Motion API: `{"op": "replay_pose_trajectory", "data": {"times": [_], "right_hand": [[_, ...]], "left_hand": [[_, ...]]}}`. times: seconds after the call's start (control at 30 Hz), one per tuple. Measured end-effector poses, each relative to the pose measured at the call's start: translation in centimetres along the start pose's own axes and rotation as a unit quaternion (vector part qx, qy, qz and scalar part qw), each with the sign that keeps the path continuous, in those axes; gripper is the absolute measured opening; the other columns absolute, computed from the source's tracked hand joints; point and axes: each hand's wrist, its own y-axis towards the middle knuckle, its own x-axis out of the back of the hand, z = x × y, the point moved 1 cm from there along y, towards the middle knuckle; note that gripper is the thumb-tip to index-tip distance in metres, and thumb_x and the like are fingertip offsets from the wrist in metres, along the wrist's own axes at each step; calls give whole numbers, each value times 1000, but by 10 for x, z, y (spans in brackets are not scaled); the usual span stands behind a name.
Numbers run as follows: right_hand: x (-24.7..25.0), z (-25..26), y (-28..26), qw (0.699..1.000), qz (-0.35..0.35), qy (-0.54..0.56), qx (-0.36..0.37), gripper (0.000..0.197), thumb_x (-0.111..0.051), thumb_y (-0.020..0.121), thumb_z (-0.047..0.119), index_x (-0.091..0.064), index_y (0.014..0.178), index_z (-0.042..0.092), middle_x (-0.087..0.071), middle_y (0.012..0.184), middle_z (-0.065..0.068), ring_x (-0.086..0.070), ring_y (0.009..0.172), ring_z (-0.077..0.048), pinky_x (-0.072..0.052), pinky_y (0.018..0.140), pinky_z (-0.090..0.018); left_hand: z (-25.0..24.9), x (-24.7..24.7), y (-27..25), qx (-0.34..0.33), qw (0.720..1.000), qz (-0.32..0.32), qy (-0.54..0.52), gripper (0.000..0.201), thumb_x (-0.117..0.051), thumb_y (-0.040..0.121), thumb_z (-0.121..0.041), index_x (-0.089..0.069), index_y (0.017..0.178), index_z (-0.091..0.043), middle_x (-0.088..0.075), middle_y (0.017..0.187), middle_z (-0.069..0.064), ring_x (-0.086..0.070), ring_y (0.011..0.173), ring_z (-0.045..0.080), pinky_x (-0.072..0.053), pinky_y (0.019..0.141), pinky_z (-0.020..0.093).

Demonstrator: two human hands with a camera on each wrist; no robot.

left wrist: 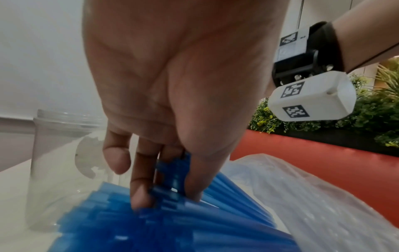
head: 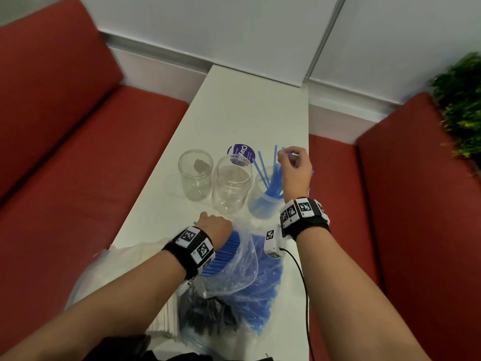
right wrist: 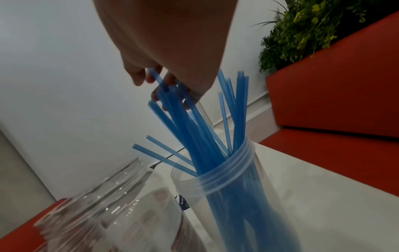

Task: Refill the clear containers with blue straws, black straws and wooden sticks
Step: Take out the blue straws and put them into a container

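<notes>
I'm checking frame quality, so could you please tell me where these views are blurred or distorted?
Head view: wide-angle bending, green plant smeared. Left wrist view: blue plastic straws in the clear plastic bag blurred. Right wrist view: empty clear plastic jar soft.

Blue straws (head: 273,178) fill a clear jar (right wrist: 237,196); red benches (head: 78,152) flank the white table (head: 247,113).

Three containers (head: 231,183) stand in a row on the table (head: 250,113), bags (head: 234,282) before them.
</notes>
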Motion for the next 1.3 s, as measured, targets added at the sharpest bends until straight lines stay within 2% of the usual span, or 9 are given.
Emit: {"op": "replay_pose_trajectory", "data": {"times": [0.13,0.23,0.4,0.53,0.73,0.93,1.03,1.2,1.3], "right_hand": [[4,0,1,988,85,-125,-38,9,-61,100,15,-68,98,11,-67,89,-3,-60,86,-18,-48,83,-32],[9,11,-4,990,67,-118,-30,28,-62,101,31,-66,123,13,-68,121,1,-60,113,-11,-45,100,-24],[11,48,-40,987,-34,-66,143,18,-56,99,15,-67,112,21,-71,107,6,-64,102,-4,-47,92,-18],[0,40,-84,972,189,-101,94,33,-48,90,-3,-68,103,19,-73,91,0,-69,91,-17,-57,83,-37],[-15,-5,-131,840,470,-268,-28,65,-68,85,1,-48,145,19,-59,139,-6,-56,126,-20,-44,108,-33],[-32,-24,-148,900,360,-241,-45,14,-68,96,23,-65,85,14,-64,75,-4,-55,72,-14,-47,73,-35],[-33,-14,-147,935,323,-130,-68,11,-66,99,16,-66,88,17,-62,62,11,-58,65,-9,-47,69,-23],[-33,12,-140,963,260,-56,-50,31,-62,97,10,-52,68,15,-50,55,4,-44,52,-13,-40,57,-27],[-28,38,-132,970,239,2,-43,30,-60,99,8,-50,71,12,-47,56,1,-42,49,-10,-37,54,-26]], "left_hand": [[-1,1,-4,-12,999,8,-30,26,-49,100,-28,-55,122,-15,-61,123,4,-56,115,25,-31,102,39],[-3,-2,-8,-33,999,8,-37,30,-49,101,-31,-55,123,-11,-59,124,7,-58,114,27,-40,95,38],[-2,1,-21,-18,1000,6,-20,27,-40,102,-16,-56,123,-11,-59,126,8,-57,115,26,-42,93,36],[5,22,-33,0,1000,18,9,27,-42,100,-14,-54,125,-13,-59,127,5,-56,117,24,-38,98,36],[16,54,-56,13,999,47,11,33,-42,102,-10,-53,133,-3,-56,135,12,-54,124,27,-44,102,38],[26,98,-84,-23,1000,-14,9,23,-51,100,-18,-64,114,-5,-66,118,11,-64,99,24,-46,80,31],[37,121,-93,-70,992,-86,-53,31,-57,92,-34,-65,115,-13,-67,111,4,-62,92,20,-49,80,32],[30,134,-96,-131,929,-287,-190,39,-42,102,-42,-68,101,-13,-68,98,1,-62,92,17,-46,81,30],[27,133,-99,-213,761,-428,-438,31,-45,103,-35,-66,119,-20,-66,119,-9,-59,112,3,-44,98,20]]}}
